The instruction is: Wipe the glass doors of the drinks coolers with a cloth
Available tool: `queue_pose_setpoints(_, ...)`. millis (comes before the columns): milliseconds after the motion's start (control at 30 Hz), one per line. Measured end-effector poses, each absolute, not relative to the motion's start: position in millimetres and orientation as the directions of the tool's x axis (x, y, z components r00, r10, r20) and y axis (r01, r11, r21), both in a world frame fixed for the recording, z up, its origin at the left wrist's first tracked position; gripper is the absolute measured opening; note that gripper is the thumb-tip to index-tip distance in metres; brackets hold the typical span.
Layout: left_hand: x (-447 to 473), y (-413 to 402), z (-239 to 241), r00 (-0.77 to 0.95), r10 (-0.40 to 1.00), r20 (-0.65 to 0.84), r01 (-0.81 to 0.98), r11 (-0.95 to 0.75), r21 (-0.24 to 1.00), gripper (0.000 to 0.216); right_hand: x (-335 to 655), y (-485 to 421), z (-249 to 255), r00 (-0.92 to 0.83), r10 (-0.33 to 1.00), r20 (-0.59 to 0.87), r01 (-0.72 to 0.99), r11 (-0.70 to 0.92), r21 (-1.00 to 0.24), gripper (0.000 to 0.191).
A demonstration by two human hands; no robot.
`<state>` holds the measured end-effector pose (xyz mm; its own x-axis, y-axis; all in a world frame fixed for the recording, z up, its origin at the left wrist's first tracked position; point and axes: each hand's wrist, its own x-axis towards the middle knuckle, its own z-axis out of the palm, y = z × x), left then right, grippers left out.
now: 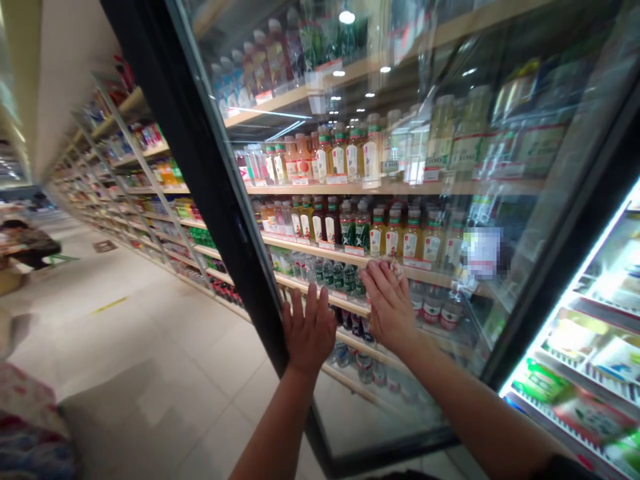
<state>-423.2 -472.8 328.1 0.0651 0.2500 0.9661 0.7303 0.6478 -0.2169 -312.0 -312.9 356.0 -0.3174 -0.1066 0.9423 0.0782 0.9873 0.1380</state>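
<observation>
A glass door [430,373] with a black frame [220,193] stands swung open in front of me. My left hand [309,330] lies against the glass beside the frame, fingers stretched upward and apart, with nothing visible in it. Higher and further right, my right hand [389,307] presses on the pane with its fingers together. A pale, crumpled cloth [396,268] peeks out past those fingertips; most of it is hidden under the hand. Through the glass, bottled drinks [350,153] appear on wooden shelves, mixed with reflections of ceiling lights.
A lit cooler [595,340] with packaged goods is at the right, behind the door's edge. Long stocked shelves [145,173] run back on the left along a tiled floor [165,380]. A person [30,243] crouches far left. A patterned bundle [30,420] lies lower left.
</observation>
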Motion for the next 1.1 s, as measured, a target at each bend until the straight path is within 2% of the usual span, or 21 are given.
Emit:
queue_pose_setpoints(167,-424.5,-471.2,327.5,0.061,0.261,0.963,0.705,0.672,-0.226,0.068,-303.2,-298.4,331.9,-0.337,-0.114,0.935,0.089,0.984,0.152,0.074)
queue_pose_setpoints(400,-428.4,-469.1,325.1,0.018,0.253,0.967,0.731,0.657,-0.186,0.063,-282.5,-260.5,334.5,-0.248,0.087,0.965,0.167,0.985,-0.046,0.068)
queue_pose_setpoints(567,-427.4,-469.5,328.0,0.056,0.251,0.966,0.713,0.667,-0.214,0.065,-272.3,-239.4,324.7,-0.278,0.027,0.960,0.164,0.986,0.020,0.066)
queue_pose_setpoints(633,-427.7,-469.8,328.5,0.054,0.250,0.967,0.713,0.668,-0.213,0.063,-267.5,-226.3,330.8,-0.249,0.040,0.968,0.176,0.984,0.004,0.064)
queue_pose_setpoints(767,-431.4,-470.3,325.1,0.014,0.235,0.972,0.718,0.674,-0.173,0.055,-254.9,-200.8,339.1,-0.172,0.104,0.980,0.180,0.981,-0.073,0.063)
queue_pose_setpoints(900,-435.7,-472.0,319.0,-0.061,0.227,0.972,0.711,0.693,-0.117,0.049,-239.2,-178.7,328.3,-0.210,0.152,0.966,0.176,0.978,-0.115,0.060)
queue_pose_setpoints(967,-436.3,-473.6,317.0,-0.086,0.232,0.969,0.714,0.693,-0.103,0.049,-231.0,-164.2,324.8,-0.210,0.213,0.954,0.195,0.966,-0.173,0.058)
queue_pose_setpoints(1100,-434.3,-475.9,316.6,-0.098,0.235,0.967,0.709,0.699,-0.098,0.049,-217.5,-132.0,316.9,-0.105,0.356,0.929,0.194,0.923,-0.332,0.056)
